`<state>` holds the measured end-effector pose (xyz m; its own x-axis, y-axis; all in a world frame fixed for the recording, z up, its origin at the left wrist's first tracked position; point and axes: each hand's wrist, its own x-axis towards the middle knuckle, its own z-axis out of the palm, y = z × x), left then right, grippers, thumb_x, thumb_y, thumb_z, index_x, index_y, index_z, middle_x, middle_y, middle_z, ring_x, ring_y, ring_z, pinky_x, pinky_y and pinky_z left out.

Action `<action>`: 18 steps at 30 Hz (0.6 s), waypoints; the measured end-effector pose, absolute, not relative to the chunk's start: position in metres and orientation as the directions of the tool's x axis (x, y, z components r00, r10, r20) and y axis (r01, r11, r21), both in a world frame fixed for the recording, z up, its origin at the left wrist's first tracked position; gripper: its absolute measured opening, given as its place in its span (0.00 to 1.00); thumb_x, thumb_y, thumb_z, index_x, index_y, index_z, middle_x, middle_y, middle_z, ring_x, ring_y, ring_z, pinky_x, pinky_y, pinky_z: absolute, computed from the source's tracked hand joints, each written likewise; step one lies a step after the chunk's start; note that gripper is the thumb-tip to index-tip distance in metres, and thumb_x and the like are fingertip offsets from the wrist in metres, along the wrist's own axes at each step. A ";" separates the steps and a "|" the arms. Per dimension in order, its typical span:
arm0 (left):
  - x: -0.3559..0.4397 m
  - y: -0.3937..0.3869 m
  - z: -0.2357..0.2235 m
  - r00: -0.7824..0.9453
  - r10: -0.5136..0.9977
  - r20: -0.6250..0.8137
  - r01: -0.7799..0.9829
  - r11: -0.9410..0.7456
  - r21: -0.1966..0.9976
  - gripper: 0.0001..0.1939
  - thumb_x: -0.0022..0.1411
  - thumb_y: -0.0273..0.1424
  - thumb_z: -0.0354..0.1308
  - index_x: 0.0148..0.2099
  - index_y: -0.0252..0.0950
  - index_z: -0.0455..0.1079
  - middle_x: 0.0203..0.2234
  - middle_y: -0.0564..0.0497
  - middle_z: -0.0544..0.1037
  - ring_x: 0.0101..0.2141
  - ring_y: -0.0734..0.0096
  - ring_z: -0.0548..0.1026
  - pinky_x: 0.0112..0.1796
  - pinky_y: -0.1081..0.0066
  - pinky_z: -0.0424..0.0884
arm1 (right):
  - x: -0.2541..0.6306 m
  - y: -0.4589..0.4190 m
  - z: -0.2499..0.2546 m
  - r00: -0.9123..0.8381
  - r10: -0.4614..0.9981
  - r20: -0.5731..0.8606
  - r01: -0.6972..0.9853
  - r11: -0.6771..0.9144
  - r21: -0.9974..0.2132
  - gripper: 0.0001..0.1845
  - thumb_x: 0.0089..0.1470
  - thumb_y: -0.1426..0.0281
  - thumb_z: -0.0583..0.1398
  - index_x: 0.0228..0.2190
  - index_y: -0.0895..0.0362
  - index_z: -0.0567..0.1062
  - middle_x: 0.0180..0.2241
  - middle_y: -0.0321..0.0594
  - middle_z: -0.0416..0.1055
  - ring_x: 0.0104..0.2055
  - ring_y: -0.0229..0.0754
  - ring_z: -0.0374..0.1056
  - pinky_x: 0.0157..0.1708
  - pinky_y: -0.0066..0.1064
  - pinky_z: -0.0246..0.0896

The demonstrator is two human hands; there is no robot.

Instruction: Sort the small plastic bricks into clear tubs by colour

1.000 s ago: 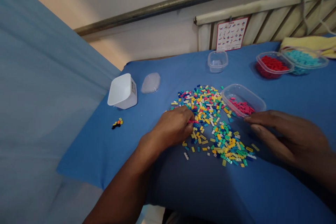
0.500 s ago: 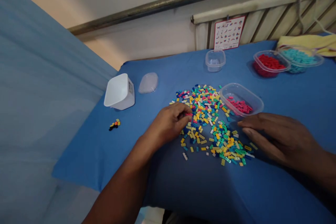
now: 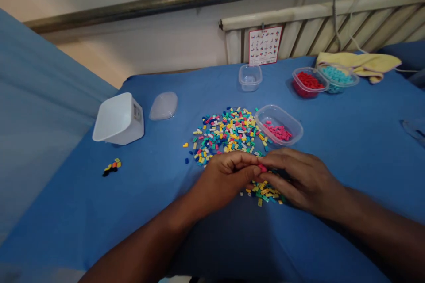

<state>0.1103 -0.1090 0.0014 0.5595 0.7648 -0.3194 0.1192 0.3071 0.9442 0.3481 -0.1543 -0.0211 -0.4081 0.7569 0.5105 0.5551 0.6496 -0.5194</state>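
Over the front of a pile of small mixed-colour building bricks point(image 3: 232, 128), my two hands meet at the fingertips. A pink building brick point(image 3: 262, 167) sits between them. My left hand point(image 3: 229, 174) pinches it with thumb and forefinger from the left. From the right, my right hand point(image 3: 299, 179) closes its thumb and fingers on the same brick. Just beyond the right hand stands a clear tub point(image 3: 295, 131) with pink bricks point(image 3: 278, 131) in it. The hands hide part of the pile beneath them.
At left are a white box point(image 3: 116, 119), a clear lid point(image 3: 164, 105) and a small cluster of black, yellow and orange bricks point(image 3: 112, 167). Toward the back stand a small clear tub point(image 3: 250, 78), a tub of red bricks point(image 3: 308, 82), a tub of turquoise bricks point(image 3: 337, 77) and a yellow cloth point(image 3: 361, 64).
My left hand has lifted a pink brick from the pile and moved right. My right hand has come in to meet it. The view has shifted to the right.
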 end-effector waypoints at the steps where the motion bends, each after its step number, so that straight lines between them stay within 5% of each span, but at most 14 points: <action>1: 0.111 -0.109 0.000 0.567 0.763 -0.311 0.120 0.298 0.947 0.14 0.69 0.41 0.72 0.50 0.37 0.84 0.38 0.48 0.88 0.36 0.72 0.83 0.37 0.71 0.79 | 0.348 -0.154 -0.021 -0.404 0.765 0.501 0.551 0.641 -0.535 0.16 0.73 0.70 0.66 0.60 0.50 0.77 0.46 0.40 0.85 0.43 0.44 0.83 0.42 0.37 0.80; 8: 0.114 -0.115 -0.002 0.546 0.785 -0.294 0.107 0.283 0.953 0.15 0.67 0.39 0.74 0.50 0.35 0.83 0.38 0.48 0.87 0.36 0.72 0.83 0.39 0.71 0.77 | 0.349 -0.156 -0.018 -0.430 0.760 0.488 0.476 0.650 -0.593 0.07 0.73 0.73 0.64 0.50 0.51 0.77 0.43 0.40 0.83 0.43 0.41 0.81 0.41 0.33 0.79; 11: 0.098 -0.103 0.007 0.446 0.883 -0.144 0.225 0.045 0.973 0.15 0.70 0.41 0.71 0.52 0.36 0.83 0.39 0.47 0.87 0.36 0.70 0.82 0.39 0.69 0.77 | 0.358 -0.155 -0.015 -0.389 0.763 0.516 0.498 0.646 -0.579 0.08 0.72 0.73 0.65 0.50 0.50 0.77 0.44 0.40 0.83 0.45 0.43 0.82 0.43 0.35 0.80; 15: 0.056 -0.070 0.016 0.274 0.940 0.201 0.561 -0.326 0.761 0.10 0.73 0.37 0.65 0.49 0.39 0.85 0.41 0.48 0.86 0.42 0.65 0.82 0.46 0.64 0.77 | 0.380 -0.148 -0.010 -0.225 0.771 0.595 0.704 0.551 -0.448 0.04 0.71 0.69 0.66 0.47 0.49 0.79 0.43 0.41 0.84 0.42 0.48 0.83 0.37 0.38 0.79; 18: 0.032 -0.054 0.014 0.355 0.922 0.152 0.696 -0.370 0.615 0.10 0.74 0.35 0.63 0.48 0.39 0.84 0.41 0.48 0.86 0.43 0.63 0.82 0.49 0.61 0.77 | 0.394 -0.141 -0.009 -0.094 0.798 0.595 0.822 0.400 -0.407 0.02 0.73 0.64 0.65 0.45 0.47 0.79 0.42 0.43 0.83 0.39 0.52 0.81 0.33 0.42 0.77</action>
<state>0.0322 -0.0542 0.0141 0.3554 0.9223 0.1520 0.6962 -0.3697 0.6153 0.3939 -0.1413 -0.0085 -0.0939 0.7983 0.5950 0.8215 0.3997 -0.4066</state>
